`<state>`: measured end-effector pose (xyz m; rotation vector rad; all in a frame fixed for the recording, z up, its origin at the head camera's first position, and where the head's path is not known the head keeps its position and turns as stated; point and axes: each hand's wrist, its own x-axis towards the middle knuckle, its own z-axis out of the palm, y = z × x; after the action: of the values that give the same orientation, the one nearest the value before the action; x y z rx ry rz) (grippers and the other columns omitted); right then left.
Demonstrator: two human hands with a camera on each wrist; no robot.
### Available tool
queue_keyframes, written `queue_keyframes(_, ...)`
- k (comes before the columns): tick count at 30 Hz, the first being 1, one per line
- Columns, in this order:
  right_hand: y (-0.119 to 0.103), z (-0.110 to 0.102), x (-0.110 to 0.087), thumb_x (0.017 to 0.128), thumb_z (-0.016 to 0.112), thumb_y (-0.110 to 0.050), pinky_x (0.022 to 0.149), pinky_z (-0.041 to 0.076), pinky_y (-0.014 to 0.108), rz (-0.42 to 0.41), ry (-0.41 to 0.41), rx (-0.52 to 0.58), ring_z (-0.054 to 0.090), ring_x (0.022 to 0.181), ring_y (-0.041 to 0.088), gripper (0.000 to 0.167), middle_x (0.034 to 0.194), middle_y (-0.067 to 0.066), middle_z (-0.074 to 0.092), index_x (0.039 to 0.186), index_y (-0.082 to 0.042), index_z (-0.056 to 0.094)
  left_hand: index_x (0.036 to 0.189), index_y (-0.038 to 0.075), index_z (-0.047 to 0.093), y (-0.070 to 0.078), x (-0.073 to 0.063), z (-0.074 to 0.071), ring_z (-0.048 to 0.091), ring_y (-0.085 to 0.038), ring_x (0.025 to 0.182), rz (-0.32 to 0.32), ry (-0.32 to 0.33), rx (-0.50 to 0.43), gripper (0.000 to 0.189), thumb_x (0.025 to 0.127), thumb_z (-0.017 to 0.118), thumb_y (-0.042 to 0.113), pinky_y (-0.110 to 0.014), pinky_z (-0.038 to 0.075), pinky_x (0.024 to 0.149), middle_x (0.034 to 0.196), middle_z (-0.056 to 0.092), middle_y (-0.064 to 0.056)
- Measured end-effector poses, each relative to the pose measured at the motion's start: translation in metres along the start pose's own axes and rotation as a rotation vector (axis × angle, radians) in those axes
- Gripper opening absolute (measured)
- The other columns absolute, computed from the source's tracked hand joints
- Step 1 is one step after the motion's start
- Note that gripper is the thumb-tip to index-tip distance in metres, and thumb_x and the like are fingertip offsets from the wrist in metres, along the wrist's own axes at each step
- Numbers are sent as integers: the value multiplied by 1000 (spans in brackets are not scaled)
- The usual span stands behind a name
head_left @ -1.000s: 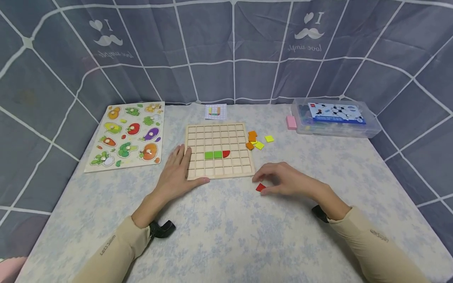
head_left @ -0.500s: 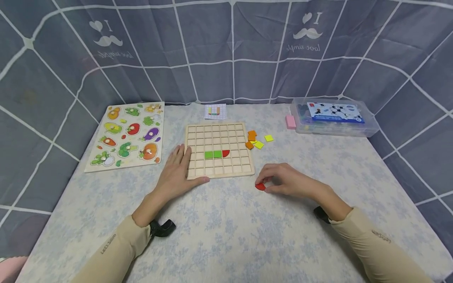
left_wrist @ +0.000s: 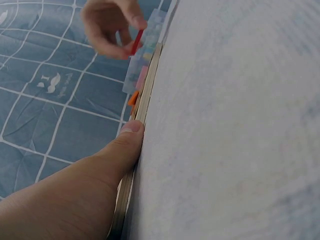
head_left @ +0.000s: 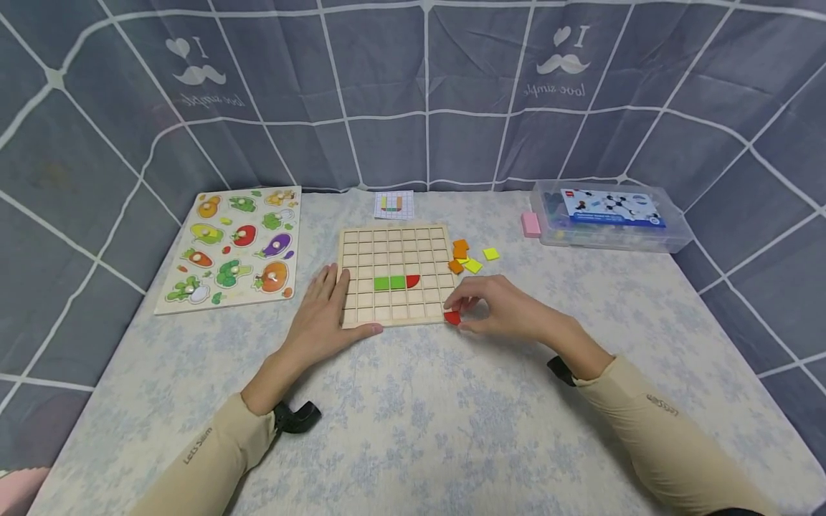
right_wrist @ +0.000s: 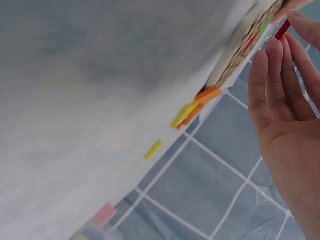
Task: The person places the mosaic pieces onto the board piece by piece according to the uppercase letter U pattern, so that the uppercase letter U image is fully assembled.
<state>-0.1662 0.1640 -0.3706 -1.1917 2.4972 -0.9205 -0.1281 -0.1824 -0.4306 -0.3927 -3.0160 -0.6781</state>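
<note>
Between thumb and fingertips, my right hand [head_left: 506, 309] pinches a red quarter-circle tile [head_left: 452, 317], raised over the front right corner of a wooden grid board [head_left: 393, 246]. The left wrist view shows this tile [left_wrist: 137, 42] edge-on, above the board. My left hand [head_left: 316, 315] rests along the board's left side with fingers straight, its thumb [left_wrist: 127, 142] against the front edge. Two green square tiles [head_left: 390, 282] and another red quarter-circle tile [head_left: 413, 281] lie in a row in the board's cells.
Orange tiles [head_left: 460, 249] and yellow tiles [head_left: 474, 266] lie by the board's right edge. Behind it is a small pattern card [head_left: 394, 205]. A vegetable puzzle board [head_left: 226, 251] lies at left; a pink block [head_left: 530, 224] and a clear plastic box [head_left: 613, 215] stand at back right.
My right hand has picked up the red quarter-circle tile from the table and carried it left and forward to the board's corner. The left hand has stayed in place.
</note>
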Motion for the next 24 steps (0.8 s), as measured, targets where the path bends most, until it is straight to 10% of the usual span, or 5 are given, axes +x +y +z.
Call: queue_keyframes(24, -15, 28, 133, 87, 87, -11, 80, 58, 24, 104, 65, 4, 68, 86, 11, 14, 95, -1, 77, 98, -11, 81, 167, -1, 16, 1, 1, 0, 3, -40, 164, -8, -19, -1, 123, 85, 75, 69, -55, 6, 134, 175, 7, -26)
